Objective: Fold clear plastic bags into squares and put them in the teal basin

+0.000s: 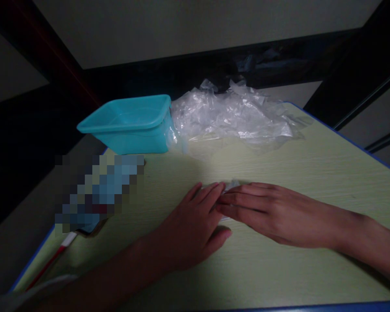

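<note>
Near the middle of the table my left hand (195,223) lies palm down, its fingers stretched forward and its thumb held apart. My right hand (266,208) reaches in from the right, fingers extended and lying close together, with their tips against the fingers of the left. Under both hands is a small piece of clear plastic (233,185), perhaps a bag; only a little of it shows between and beyond the fingers. Most of that piece is hidden.
A turquoise plastic basin (139,141) stands at the back left of the pale wooden table (312,277). Beside it spreads a heap of crumpled clear plastic bags (230,115). At the left lies a phone-like object (112,186), blurred out, with a red and white cable (53,258).
</note>
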Motion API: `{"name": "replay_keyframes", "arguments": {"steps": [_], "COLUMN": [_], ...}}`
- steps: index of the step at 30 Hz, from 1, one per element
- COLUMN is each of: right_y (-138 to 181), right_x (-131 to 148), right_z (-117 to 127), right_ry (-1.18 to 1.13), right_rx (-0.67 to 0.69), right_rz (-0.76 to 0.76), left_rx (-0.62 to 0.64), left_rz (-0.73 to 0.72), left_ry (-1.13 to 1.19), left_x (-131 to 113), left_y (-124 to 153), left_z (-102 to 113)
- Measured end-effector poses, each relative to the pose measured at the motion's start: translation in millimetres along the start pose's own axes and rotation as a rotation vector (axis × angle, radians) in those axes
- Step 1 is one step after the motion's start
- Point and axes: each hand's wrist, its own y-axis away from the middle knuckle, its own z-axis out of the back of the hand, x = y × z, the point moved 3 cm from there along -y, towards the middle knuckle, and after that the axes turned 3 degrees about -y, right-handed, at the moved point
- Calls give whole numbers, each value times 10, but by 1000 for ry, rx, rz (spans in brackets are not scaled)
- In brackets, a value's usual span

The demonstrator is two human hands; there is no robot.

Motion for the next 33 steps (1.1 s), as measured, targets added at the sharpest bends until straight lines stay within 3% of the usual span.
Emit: {"name": "replay_keyframes", "arguments": {"steps": [33], "right_y": [23], "right_x": [-6], "right_z": [-32], "right_ry": [-17], "right_rx": [10], "right_rz": [-13], "left_rx": [-19], "left_rz": [-20], "left_ry": [-30], "left_x": [-4], "left_y": [15], "left_z": [-1]}}
